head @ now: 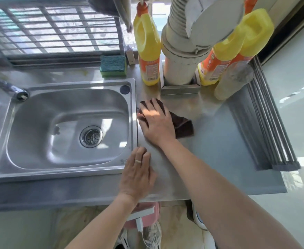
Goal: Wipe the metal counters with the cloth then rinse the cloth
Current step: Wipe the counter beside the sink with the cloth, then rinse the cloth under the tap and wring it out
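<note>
A dark brown cloth (182, 125) lies flat on the metal counter (219, 144), just right of the sink (40, 141). My right hand (156, 121) presses palm down on the cloth, fingers spread, covering its left half. Near the counter's front edge, my left hand (138, 173) rests flat with a ring on one finger, beside the sink's right rim. It holds nothing. The faucet (9, 87) juts in from the far left over the sink's rim.
Three yellow detergent bottles (148, 51) and a wide white pipe (181, 56) stand at the back of the counter. A teal sponge (113, 65) sits behind the sink. A rolled drying rack (266, 126) lies along the counter's right side.
</note>
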Available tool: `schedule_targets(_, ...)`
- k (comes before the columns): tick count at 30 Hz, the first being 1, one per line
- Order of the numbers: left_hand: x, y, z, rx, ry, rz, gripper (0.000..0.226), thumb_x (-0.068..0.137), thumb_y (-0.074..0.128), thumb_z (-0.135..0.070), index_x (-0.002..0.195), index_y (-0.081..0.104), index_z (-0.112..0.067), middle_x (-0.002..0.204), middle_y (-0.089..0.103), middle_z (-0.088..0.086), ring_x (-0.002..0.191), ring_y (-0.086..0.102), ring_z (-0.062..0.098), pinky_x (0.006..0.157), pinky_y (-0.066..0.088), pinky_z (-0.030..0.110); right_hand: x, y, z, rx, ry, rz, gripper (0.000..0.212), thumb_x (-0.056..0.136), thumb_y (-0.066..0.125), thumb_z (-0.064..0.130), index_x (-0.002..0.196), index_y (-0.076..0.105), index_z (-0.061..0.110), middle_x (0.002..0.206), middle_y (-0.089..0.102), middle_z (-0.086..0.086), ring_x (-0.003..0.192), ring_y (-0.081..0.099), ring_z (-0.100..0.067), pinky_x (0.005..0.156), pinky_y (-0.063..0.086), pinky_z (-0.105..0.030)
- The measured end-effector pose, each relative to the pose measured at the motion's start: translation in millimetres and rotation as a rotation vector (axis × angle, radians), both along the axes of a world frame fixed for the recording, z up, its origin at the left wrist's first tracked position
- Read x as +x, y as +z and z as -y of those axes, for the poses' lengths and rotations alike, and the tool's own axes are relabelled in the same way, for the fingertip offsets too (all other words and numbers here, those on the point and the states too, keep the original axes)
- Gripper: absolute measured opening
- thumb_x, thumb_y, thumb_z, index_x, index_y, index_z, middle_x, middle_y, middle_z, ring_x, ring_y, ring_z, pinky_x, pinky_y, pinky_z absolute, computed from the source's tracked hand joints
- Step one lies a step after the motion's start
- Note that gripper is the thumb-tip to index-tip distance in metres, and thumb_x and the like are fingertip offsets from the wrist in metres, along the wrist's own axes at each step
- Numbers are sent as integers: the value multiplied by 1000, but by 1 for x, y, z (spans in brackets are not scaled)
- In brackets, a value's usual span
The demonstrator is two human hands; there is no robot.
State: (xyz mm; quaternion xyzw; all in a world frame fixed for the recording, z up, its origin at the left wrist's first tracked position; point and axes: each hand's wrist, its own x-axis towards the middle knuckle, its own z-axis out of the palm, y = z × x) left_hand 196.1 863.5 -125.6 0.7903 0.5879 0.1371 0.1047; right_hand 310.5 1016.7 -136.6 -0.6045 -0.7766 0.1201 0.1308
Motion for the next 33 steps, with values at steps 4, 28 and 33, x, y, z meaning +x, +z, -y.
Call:
schedule_targets(4, -2, -3, 0, -5, 4, 4, 30, 82, 57, -18, 108, 59, -3, 122, 52, 15, 113, 53, 36, 102, 44, 46, -5, 5, 2, -20, 111, -47, 59, 95, 49, 34, 153, 44, 25, 163, 39, 5, 155, 27, -18, 126, 20, -44)
schedule_targets(28, -252, 62, -93, -131, 894, 415, 10, 91, 51, -13, 92, 61, -14, 90, 66, 7, 86, 59, 30, 75, 50, 41, -158, 126, 30, -1163, -757, -1682, 40, 94, 69, 36, 85, 77, -3, 97, 76, -25, 91, 71, -41, 97, 57, -50)
schedule_targets(33, -324, 52, -144, -356, 1062, 782, 25, 86, 44, -44, 83, 58, -23, 84, 71, 4, 87, 67, 34, 81, 55, 46, -263, 97, -12, -1162, -796, -1492, 21, 93, 70, 24, 105, 62, 9, 68, 68, -13, 54, 67, -24, 55, 59, -31)
